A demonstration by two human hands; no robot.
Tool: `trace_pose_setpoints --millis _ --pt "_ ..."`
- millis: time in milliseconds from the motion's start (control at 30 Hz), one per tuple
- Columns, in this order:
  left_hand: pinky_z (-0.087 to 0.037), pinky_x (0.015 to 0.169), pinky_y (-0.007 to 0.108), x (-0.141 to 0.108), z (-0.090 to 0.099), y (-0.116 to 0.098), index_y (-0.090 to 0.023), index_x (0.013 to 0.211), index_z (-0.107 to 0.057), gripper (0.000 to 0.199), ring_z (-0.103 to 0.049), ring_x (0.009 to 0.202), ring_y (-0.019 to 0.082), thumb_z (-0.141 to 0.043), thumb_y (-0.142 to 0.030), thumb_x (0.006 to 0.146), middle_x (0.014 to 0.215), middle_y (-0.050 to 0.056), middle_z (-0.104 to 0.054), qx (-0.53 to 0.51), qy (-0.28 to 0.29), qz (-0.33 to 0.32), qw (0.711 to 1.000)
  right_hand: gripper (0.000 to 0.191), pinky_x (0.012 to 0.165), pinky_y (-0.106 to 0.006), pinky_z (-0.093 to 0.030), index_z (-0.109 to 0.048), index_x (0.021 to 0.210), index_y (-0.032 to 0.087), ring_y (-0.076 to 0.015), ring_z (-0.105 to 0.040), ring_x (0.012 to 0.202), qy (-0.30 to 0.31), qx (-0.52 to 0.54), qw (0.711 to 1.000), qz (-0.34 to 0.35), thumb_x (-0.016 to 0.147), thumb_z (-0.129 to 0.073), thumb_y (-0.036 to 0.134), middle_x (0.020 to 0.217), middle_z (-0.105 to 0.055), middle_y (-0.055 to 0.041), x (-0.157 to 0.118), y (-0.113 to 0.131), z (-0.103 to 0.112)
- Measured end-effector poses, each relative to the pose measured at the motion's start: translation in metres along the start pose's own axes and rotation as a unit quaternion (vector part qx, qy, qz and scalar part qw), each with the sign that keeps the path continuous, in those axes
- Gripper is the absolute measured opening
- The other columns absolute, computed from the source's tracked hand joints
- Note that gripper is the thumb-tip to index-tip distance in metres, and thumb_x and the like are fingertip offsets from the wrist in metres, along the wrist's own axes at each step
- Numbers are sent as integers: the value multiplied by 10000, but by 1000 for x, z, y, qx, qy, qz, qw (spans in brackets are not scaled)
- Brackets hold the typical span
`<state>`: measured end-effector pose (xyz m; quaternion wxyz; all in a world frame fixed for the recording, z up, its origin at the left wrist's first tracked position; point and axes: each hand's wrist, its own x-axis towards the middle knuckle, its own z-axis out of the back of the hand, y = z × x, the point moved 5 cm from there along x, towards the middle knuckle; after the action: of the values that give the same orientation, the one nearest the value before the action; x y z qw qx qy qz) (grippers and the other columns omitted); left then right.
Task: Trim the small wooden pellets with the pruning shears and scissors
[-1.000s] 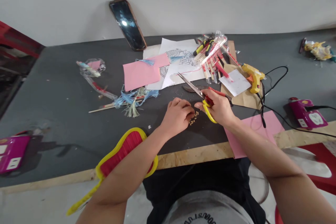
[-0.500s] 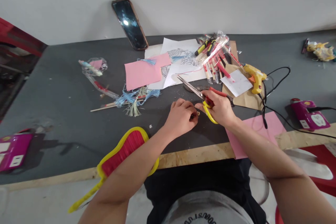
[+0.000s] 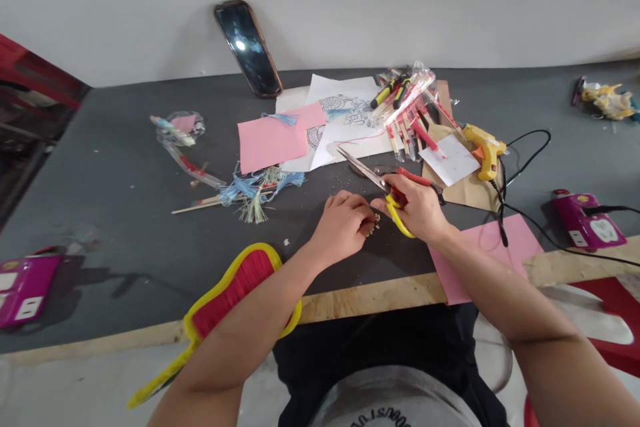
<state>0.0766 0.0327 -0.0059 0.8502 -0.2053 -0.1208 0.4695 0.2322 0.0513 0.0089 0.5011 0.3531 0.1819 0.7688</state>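
**While the right hand is gripping scissors, the left hand is curling over tan bits**

The right hand is closed firmly around the red-and-yellow handles, and the steel blades are pointing up and to the left, away from the person, over the dark grey tabletop. The left hand is resting low with its fingers bent downward, right against the little heap of tan bits. Whether those fingers are pinching a piece, I cannot tell. The heap is lying on the tabletop between the two hands, and the hands are almost touching above it.

Just beyond the blades, a pink paper sheet and a dragon line drawing are lying overlapped, with blue tassels sitting to their left. To the right, a yellow hot glue gun is resting on brown kraft paper beside a bagged bundle of sticks. A second pink sheet is lying under the right forearm's side of the table edge, and a red shape with a yellow border is sitting beneath the left forearm.
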Motion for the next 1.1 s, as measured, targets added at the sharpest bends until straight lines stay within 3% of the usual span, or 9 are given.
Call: trace_pose_setpoints --millis 233,333,400,467,533,633,700,1100 --pt "-442 919 501 -1 -4 -3 -197 862 -732 147 -565 1075 322 -610 -124 896 1014 96 -736 5 0 -12 1000 433 596 -239 -453 -695 1091 191 -144 -597 601 9 6 1000 2 896 -645 575 725 -673 -12 -1 -1 -1" --pt "-457 943 473 -2 3 6 -194 838 -697 163 -566 1078 299 -576 -101 894 1023 92 -731 -85 -46 7 995 436 598 -243 -457 -697 1086 198 -146 -595 603 7 -2 1000 0 907 -623 589 722 -676 -14 -1 -1 0" --pt "-479 920 411 -5 12 17 -201 865 -677 131 -584 1041 260 -570 -141 911 991 77 -716 -198 -90 25 976 435 602 -249 -456 -701 1074 206 -151 -598 610 3 -17 1000 2 917 -606 600 719 -676 -17 -1 1 0" --pt "-496 822 344 -8 20 32 -205 908 -661 101 -608 909 208 -578 -246 948 936 57 -692 -338 -119 61 932 429 612 -258 -457 -703 1075 213 -156 -607 624 -4 -39 999 7 926 -596 602 727 -680 -21 -1 3 2" --pt "-489 746 297 -10 25 45 -204 895 -644 163 -594 799 167 -640 -362 936 869 38 -668 -476 -145 87 863 426 633 -273 -458 -702 1089 212 -163 -618 644 -12 -61 998 21 931 -598 593 744 -686 -27 -2 7 4" --pt "-487 702 263 -10 32 55 -206 829 -624 307 -564 718 133 -812 -446 796 779 7 -628 -615 -180 97 762 451 705 -314 -460 -695 1099 201 -191 -640 709 -13 -91 994 61 921 -604 605 804 -706 -49 -3 15 6" --pt "-502 697 267 -10 35 58 -211 813 -625 367 -572 711 132 -886 -444 705 781 4 -626 -651 -195 103 726 462 764 -340 -447 -684 1105 203 -211 -655 769 4 -111 990 82 917 -600 617 859 -722 -59 -3 18 5" --pt "-527 755 289 -10 38 56 -232 942 -557 394 -640 767 140 -870 -231 702 762 -44 -593 -654 -232 87 715 506 846 -375 -389 -657 1162 196 -264 -683 906 49 -171 980 91 919 -600 636 967 -754 -81 -7 18 -5"
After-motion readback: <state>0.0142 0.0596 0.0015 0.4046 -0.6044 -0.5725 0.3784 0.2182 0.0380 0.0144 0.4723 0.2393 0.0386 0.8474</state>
